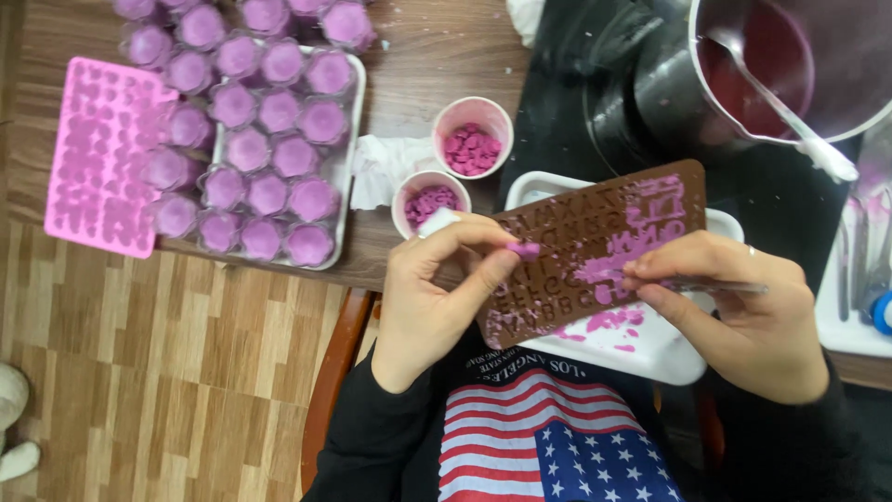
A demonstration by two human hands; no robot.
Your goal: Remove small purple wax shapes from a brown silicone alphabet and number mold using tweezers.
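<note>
My left hand (437,288) grips the left edge of a brown letter mould (595,242) smeared with pink wax, and pinches a small pink piece (526,248) between thumb and forefinger. My right hand (734,307) holds a thin metal tool (720,287) with its tip against the mould's pink-smeared right part. The mould is tilted above a white tray (669,358).
Two small white cups of pink pieces (472,139) (429,200) stand behind the mould. A tray of purple moulded shapes (265,149) and a pink mould (102,153) lie at the left. A pot (790,65) with a spoon (790,116) sits at the upper right.
</note>
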